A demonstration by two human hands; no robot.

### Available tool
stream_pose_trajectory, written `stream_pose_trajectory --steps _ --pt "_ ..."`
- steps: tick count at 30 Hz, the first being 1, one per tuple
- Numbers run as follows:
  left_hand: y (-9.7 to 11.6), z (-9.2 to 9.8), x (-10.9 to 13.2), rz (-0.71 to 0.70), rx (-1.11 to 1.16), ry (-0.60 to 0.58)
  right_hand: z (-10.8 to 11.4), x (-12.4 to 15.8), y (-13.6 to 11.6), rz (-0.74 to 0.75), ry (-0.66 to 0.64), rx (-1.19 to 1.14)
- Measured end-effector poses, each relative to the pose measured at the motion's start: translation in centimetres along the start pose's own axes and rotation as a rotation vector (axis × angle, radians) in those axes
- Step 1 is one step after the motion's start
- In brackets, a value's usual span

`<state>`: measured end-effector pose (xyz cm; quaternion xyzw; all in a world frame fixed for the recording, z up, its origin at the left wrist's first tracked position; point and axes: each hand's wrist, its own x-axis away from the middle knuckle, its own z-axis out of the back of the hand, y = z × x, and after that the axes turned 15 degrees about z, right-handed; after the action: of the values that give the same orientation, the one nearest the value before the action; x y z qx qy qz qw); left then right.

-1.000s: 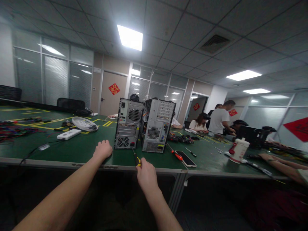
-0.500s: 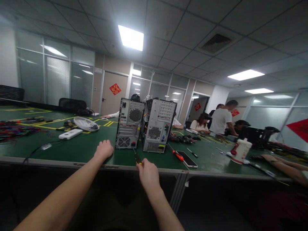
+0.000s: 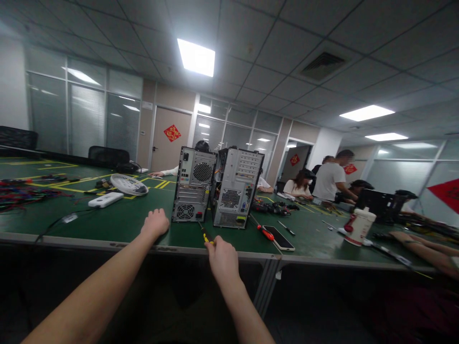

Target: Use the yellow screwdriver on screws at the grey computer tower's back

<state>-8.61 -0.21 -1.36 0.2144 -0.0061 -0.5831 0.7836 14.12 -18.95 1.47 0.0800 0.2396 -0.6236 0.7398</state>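
My right hand (image 3: 223,258) is closed around the handle of a black-and-yellow screwdriver (image 3: 205,235). Its shaft points up and away toward the lower right corner of the left computer tower's (image 3: 190,195) back panel; whether the tip touches is too small to tell. A second computer tower (image 3: 234,200) stands upright just to the right, also with its back panel toward me. My left hand (image 3: 155,224) rests on the green table (image 3: 125,224) left of the towers, fingers curled and apart from them. Its palm and anything inside are hidden.
Right of the towers lie a red-handled screwdriver (image 3: 266,233), a phone (image 3: 279,238) and a thin dark tool (image 3: 286,227). A white cup (image 3: 360,228) stands farther right. On the left are a power strip (image 3: 105,199), a white basket (image 3: 129,185) and cables (image 3: 28,193). Co-workers sit across the table.
The screwdriver's handle has turned in my right hand, and more of its yellow shows. My left hand and both computer towers have stayed in place.
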Motion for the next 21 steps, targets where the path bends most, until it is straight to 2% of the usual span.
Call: stream_pose_trajectory --steps 3,9,21 --pt "-0.05 -0.09 -0.08 -0.001 -0.001 0.007 0.04 0.04 0.02 0.010 0.025 0.011" --pt "-0.14 -0.11 -0.24 0.008 -0.004 -0.017 0.20 0.24 -0.23 0.002 -0.025 0.026" --pt "-0.03 -0.16 -0.12 -0.005 -0.002 0.014 -0.10 0.40 -0.46 0.016 -0.057 0.049"
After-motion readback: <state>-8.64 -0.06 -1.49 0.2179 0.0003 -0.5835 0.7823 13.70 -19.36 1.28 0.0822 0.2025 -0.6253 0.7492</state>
